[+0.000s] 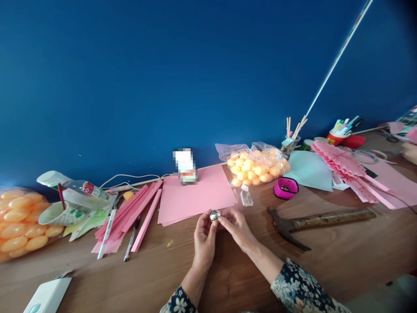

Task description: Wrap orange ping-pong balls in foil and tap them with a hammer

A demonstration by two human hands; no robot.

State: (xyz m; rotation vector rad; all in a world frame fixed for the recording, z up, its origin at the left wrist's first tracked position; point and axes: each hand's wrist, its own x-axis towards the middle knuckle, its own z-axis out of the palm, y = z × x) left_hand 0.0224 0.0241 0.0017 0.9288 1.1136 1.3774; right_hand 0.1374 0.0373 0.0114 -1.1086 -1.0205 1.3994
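A small shiny silver ball (pixel 214 215), perhaps of foil, sits between my two hands above the front of the wooden table (pixel 228 269). My left hand (pixel 205 237) pinches it from the left with thumb and fingers. From the right, the thumb and fingertips of my right hand (pixel 236 228) press on the same ball. Just beyond my hands lie pink paper sheets (pixel 195 195). A claw hammer (pixel 322 219) with a worn wooden handle rests on the table to the right of my right hand.
Bags of orange balls (pixel 257 167) stand at the back and far left. A magenta fabric pouch (pixel 286 188) is beyond the hammer. Pink strips (pixel 140 208), pens and a tilted paper cup (pixel 60 213) lie left. Another person's hand (pixel 409 152) shows at the right edge.
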